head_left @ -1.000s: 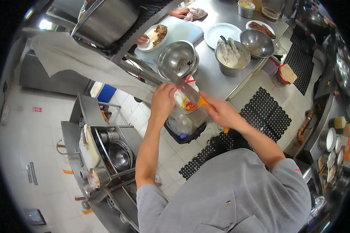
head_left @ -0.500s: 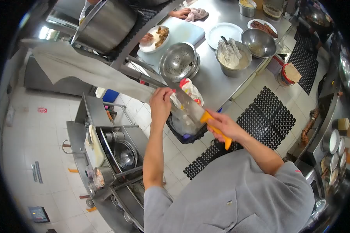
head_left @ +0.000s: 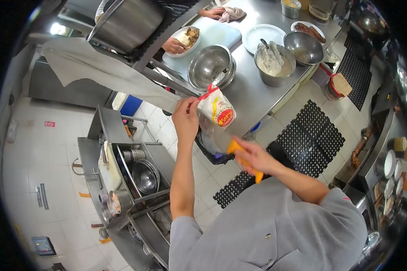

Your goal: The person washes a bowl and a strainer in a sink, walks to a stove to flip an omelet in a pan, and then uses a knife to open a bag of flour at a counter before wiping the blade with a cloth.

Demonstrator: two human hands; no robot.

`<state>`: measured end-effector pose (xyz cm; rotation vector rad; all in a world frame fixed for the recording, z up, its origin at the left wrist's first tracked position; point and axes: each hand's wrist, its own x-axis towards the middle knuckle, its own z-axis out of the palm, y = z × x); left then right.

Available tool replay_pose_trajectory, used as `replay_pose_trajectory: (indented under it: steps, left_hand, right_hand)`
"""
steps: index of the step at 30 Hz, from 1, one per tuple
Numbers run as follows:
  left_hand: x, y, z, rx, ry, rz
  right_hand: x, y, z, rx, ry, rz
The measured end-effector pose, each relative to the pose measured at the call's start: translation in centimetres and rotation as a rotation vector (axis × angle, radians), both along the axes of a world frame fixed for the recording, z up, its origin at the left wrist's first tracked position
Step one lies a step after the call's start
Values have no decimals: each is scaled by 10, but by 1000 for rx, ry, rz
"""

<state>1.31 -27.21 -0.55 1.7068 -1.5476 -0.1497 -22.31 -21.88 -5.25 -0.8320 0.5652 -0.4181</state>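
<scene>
My left hand point(head_left: 185, 116) pinches the red top corner of a white printed bag point(head_left: 223, 112) with red and yellow markings. The bag hangs beside the steel table's near edge. In my right hand point(head_left: 254, 158) is a knife point(head_left: 234, 147), gripped by its orange handle; its wide blade is smeared by motion and lies below the bag. Under both, a dark-lined bin point(head_left: 220, 158) shows partly. Just beyond the bag, a steel colander point(head_left: 208, 67) rests on the table.
On the steel table point(head_left: 253, 97) stand a bowl of white mixture with a utensil point(head_left: 270, 63), another steel bowl point(head_left: 303, 47) and a white plate point(head_left: 260, 36). Another person's hand point(head_left: 174, 45) touches a dish of food point(head_left: 188, 38). Black mats point(head_left: 309, 135) cover the floor at right.
The knife has dropped down and away from the bag's top, its blade now blurred. The bag's printed front has turned into fuller view, with my left hand still at its corner.
</scene>
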Motion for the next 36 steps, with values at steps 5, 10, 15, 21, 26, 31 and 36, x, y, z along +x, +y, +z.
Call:
replay_pose_trajectory:
  steps: [5, 10, 15, 21, 26, 31, 36]
  left_hand:
    - [33, 50, 18, -81, 259, 195]
    - [92, 113, -90, -29, 510, 430]
    - [120, 120, -163, 380, 134, 503]
    - [113, 26, -86, -57, 45, 139]
    - [144, 53, -96, 376, 551, 103]
    - [188, 127, -90, 91, 1110, 273]
    - [180, 165, -135, 554, 974, 224]
  right_hand:
    - [-52, 35, 1, -81, 135, 152]
    - [-75, 27, 4, -197, 311, 192]
    - [-58, 36, -20, -530, 490, 356]
    - [11, 44, -96, -416, 700, 520]
    - [28, 50, -90, -824, 660, 335]
    - [3, 52, -47, -996, 447, 150]
    - [63, 35, -7, -1262, 209, -37]
